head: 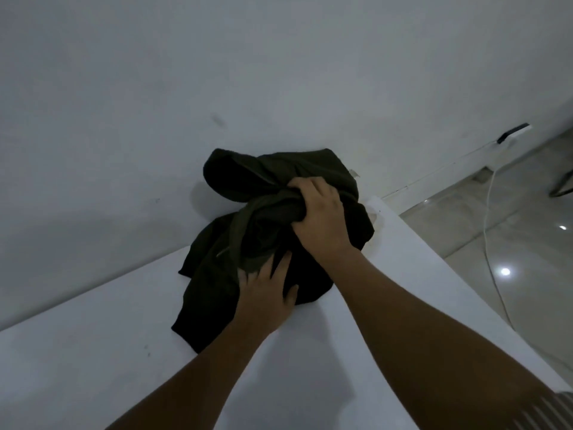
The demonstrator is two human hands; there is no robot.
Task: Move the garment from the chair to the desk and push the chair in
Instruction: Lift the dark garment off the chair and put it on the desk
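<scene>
In the head view, a dark olive-black garment is seen bunched in a heap on the white desk, at its far edge against the pale wall. A twisted fold at the top of the heap is gripped in the closed right hand, fingers curled around the cloth. The left hand is laid open on the near side of the heap, fingers spread and pressed flat against the fabric. To the right, a glossy tiled floor is shown, crossed by a white cable. The chair is not visible.
</scene>
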